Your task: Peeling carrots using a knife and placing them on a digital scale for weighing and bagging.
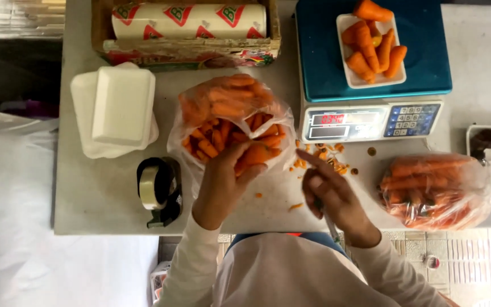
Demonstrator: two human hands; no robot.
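My left hand [223, 182] reaches into an open clear plastic bag of carrots [228, 122] in the middle of the grey table and grips one carrot [255, 155] at the bag's mouth. To the right of it, my right hand [332, 196] holds a thin knife [329, 223] whose handle points back toward my body, index finger stretched forward. Small carrot scraps [322, 158] lie on the table between my hands and the scale.
A blue-topped digital scale [427, 57] carries a white foam tray of carrots [371, 48]. A second bag of carrots [436, 190] lies right. A stack of foam trays [121, 108], a tape dispenser [160, 190] and a boxed cling-film roll [188, 25] stand left and behind.
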